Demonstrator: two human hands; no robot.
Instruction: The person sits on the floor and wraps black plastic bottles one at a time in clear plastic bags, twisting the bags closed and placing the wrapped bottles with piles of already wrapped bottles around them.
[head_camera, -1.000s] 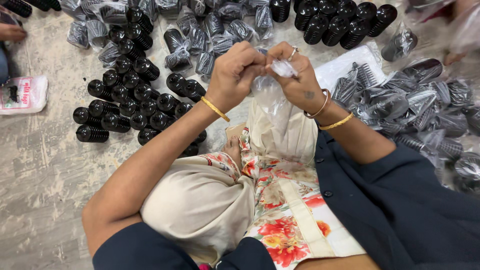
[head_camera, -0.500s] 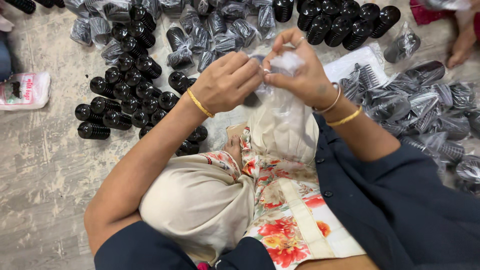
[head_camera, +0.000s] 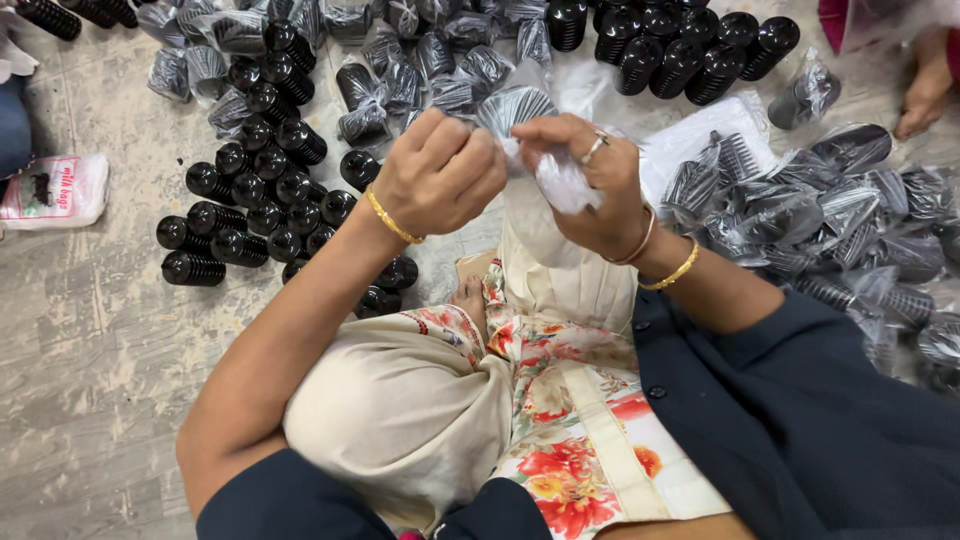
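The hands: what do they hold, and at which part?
Both the left hand and right hand pinch the gathered top of a clear plastic bag with a black ribbed piece inside.

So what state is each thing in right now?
Left hand: closed on the clear bag's neck.
Right hand: pinching the bag's bunched top.
Clear bag: holds a ribbed black part, held up off the floor.
Loose black parts: unbagged, on the floor.
Bagged parts: piled, wrapped in plastic.

bare concrete floor (head_camera: 90, 330) open at left, black ribbed cylinders (head_camera: 255, 200) ahead, bagged pieces (head_camera: 840, 220) crowding right, perhaps overlapping
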